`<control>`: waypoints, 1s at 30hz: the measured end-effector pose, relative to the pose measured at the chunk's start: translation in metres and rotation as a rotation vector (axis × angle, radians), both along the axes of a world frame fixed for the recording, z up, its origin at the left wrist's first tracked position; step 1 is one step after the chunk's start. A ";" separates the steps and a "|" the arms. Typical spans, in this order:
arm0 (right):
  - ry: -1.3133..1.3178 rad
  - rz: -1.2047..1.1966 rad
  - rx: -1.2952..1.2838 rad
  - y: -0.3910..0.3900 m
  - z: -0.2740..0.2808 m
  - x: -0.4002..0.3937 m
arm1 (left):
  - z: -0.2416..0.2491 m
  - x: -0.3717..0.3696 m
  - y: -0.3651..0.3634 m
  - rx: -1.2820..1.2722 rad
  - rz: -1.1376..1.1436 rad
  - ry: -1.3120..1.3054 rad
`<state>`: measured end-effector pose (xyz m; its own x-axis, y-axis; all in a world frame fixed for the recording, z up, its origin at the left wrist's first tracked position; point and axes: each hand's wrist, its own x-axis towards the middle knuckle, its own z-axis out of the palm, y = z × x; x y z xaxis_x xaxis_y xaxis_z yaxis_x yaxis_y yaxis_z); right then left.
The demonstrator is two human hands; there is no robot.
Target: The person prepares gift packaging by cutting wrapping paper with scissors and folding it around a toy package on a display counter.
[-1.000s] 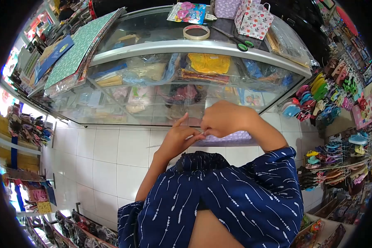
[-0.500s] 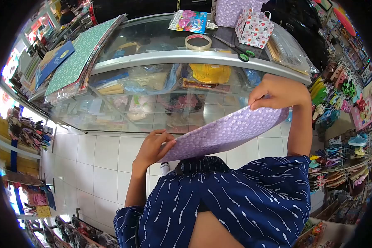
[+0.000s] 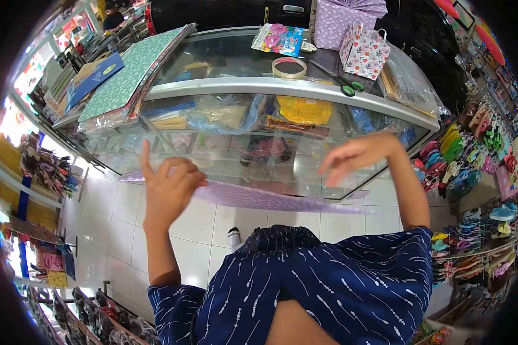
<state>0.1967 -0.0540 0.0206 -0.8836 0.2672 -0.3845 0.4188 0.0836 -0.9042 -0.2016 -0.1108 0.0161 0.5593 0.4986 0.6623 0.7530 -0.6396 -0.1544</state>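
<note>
A purple sheet with small white flowers (image 3: pixel 253 198) hangs between the glass counter and the body, seen nearly edge-on and blurred on its right. My left hand (image 3: pixel 171 187) grips its upper edge toward the left, with the index finger pointing up. My right hand (image 3: pixel 357 156) hovers above the sheet's right part, its fingers stretched and blurred, apart from the sheet. On the counter (image 3: pixel 236 86) lie a tape roll (image 3: pixel 289 68) and green-handled scissors (image 3: pixel 349 87). Behind them stand a purple flowered gift bag (image 3: pixel 342 23) and a smaller floral bag (image 3: pixel 365 54).
Green patterned sheets (image 3: pixel 133 75) and a blue packet (image 3: pixel 95 80) lie at the counter's left. A colourful packet (image 3: pixel 279 40) is near its back edge, and clear plastic sleeves (image 3: pixel 414 86) lie at its right. Racks of goods (image 3: pixel 463 149) stand on the right.
My right hand has let go of the sheet and opened. My left hand has moved left and up, and the sheet has shifted left and levelled out. The view has shifted slightly.
</note>
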 end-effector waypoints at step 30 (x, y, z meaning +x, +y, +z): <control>0.377 -0.510 -0.101 0.026 -0.259 -0.142 | -0.066 0.069 -0.044 -0.024 -0.115 -0.116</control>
